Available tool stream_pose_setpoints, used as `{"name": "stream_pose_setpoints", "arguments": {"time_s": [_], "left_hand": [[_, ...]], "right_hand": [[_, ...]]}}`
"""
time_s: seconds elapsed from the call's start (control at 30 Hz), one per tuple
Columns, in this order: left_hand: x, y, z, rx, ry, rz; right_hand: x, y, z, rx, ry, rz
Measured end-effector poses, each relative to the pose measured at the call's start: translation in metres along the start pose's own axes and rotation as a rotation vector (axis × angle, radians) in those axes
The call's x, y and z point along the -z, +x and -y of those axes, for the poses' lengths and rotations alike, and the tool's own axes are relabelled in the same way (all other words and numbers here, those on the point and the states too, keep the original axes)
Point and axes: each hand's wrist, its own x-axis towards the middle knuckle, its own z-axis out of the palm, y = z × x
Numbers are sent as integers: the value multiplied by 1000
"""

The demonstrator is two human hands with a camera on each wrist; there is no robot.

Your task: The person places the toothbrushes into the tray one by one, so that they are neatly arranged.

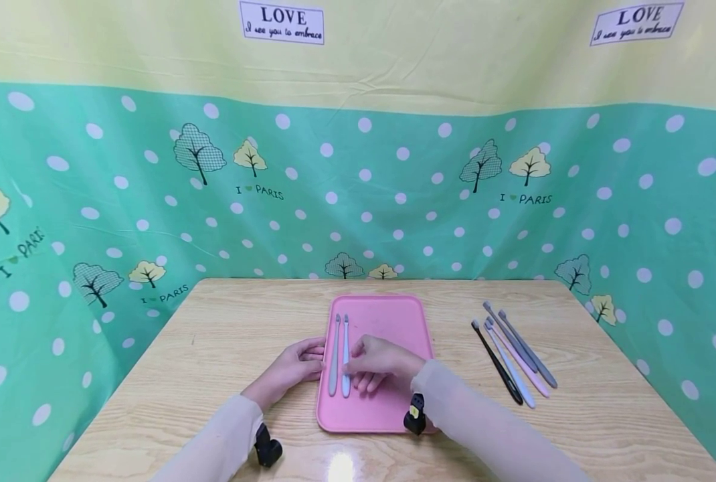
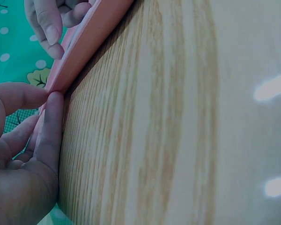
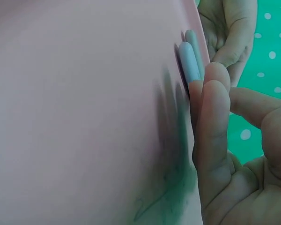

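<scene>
A pink tray (image 1: 379, 416) lies on the wooden table. My left hand (image 1: 294, 367) is at its left side, with thumb and forefinger pinching the rim in the left wrist view. Inside the tray, near that side, a grey-green toothbrush (image 1: 334, 358) and a light blue toothbrush (image 1: 346, 338) lie nearly parallel, heads pointing away from me. My right hand (image 1: 385, 361) reaches over the tray and pinches the light blue toothbrush at its handle. In the right wrist view, the fingers partly cover both handles, and the round end of the light blue handle (image 3: 188, 58) shows beyond them.
Right of the tray, a loose bunch of several toothbrushes lies on the table (image 1: 237, 314): a black one (image 1: 498, 365), a light blue one (image 1: 514, 375), a pink one (image 1: 535, 381) and grey ones (image 1: 529, 351). A green and yellow patterned curtain (image 1: 364, 201) hangs behind and on both sides.
</scene>
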Motion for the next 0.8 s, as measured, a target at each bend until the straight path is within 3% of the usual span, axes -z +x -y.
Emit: {"name": "stream_pose_setpoints", "arguments": {"time_s": [0.8], "left_hand": [[-1, 1, -2, 25, 31, -20]], "right_hand": [[42, -29, -10, 12, -78, -45]]}}
